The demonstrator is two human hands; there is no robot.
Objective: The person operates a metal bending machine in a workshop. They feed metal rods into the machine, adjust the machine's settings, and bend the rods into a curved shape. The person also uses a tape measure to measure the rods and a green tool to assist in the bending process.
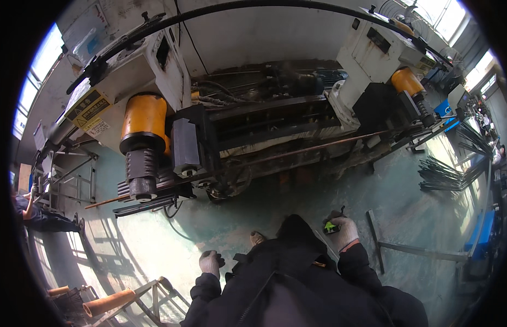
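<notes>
My right hand (345,231), in a whitish work glove with grey on the fingers, is closed round a small green-and-black tape measure (332,226) at my right side. At my left side hangs my left hand (210,262), gloved the same way. Its fingers are curled, and its palm is turned out of sight, so whatever it may hold is hidden. Both hands are apart from the machine (286,144) in front of me. Along the machine's front runs a long thin brownish rod (297,155), its left end sticking out past the left head.
White machine heads with orange cylinders (144,117) (407,82) stand left and right. Bundled dark bars (455,173) lie at right, near a metal frame (422,250) on the floor. A rack with a brown tube (109,303) is at lower left. Another person (43,218) is far left.
</notes>
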